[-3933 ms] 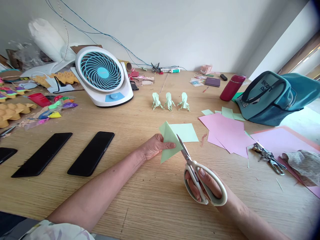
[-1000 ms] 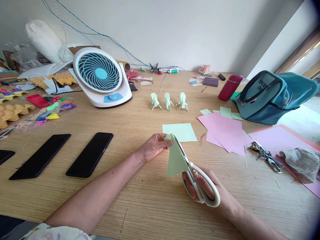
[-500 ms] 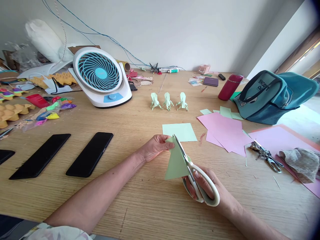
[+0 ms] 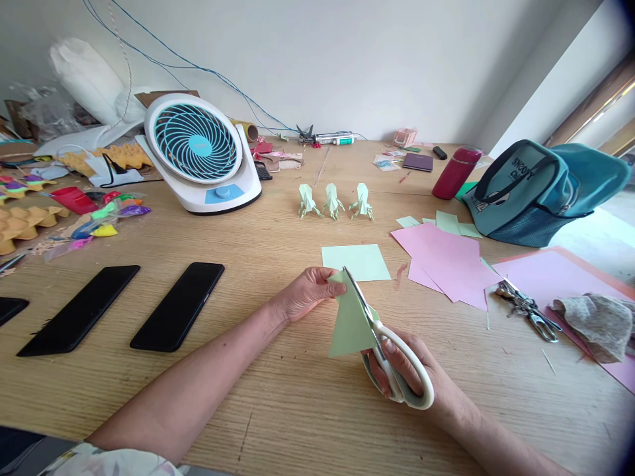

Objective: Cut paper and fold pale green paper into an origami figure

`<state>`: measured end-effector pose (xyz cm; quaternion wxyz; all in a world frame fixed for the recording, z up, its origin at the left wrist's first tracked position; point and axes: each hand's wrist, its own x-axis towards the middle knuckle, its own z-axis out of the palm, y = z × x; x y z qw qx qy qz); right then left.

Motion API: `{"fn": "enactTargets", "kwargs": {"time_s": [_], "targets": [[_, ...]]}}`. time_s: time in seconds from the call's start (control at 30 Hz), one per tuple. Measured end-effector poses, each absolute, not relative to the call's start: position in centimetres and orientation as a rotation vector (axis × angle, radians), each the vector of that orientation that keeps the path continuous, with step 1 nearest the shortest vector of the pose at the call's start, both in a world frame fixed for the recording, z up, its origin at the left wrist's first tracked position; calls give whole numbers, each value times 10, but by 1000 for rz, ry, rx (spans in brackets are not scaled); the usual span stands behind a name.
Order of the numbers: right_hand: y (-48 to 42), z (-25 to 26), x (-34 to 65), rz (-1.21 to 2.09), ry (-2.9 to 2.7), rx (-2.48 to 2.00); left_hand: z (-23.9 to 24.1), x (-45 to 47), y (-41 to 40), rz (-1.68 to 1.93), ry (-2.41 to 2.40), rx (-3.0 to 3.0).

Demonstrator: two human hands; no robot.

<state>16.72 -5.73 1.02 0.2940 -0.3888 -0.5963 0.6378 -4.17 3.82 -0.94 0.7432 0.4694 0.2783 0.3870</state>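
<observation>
My left hand (image 4: 313, 292) pinches the top corner of a folded light green paper (image 4: 350, 327) between thumb and fingers. A pair of scissors (image 4: 415, 385) with cream handles is in my right hand (image 4: 409, 357), its fingers through the loops. The blades lie along the right side of the green paper, their tips close to my left fingertips. Whether the blades are fully closed is hard to make out. Behind my hands a flat pale green sheet (image 4: 356, 262) lies on the table.
Three green folded-paper figures (image 4: 333, 201) stand farther back. Pink paper sheets (image 4: 444, 258), metal clippers (image 4: 528, 307), a grey cloth (image 4: 592, 324), a red bottle (image 4: 456, 173) and a teal bag (image 4: 540, 192) occupy the right. Leftward are a fan (image 4: 201, 155) and two black phones (image 4: 177, 306).
The scissors' handles have drawn very slightly together and leftward. The lower edge of the green paper has shifted a touch. My left hand stays in place.
</observation>
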Motion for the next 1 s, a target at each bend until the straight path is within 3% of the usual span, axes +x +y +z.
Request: {"fn": "enactTargets", "kwargs": {"time_s": [0.47,0.7,0.8,1.0], "targets": [[-55,11,170,1684,-1579,-1063,-11,-40,37,822,613,1026],[-43,10,182,1640,-1552,-1092,-18,-43,46,985,698,900],[-31,11,195,1395,-1693,-1280,-22,-44,49,1008,717,856],[-9,7,227,384,-2082,-1769,-24,-45,52,1026,683,847]]}}
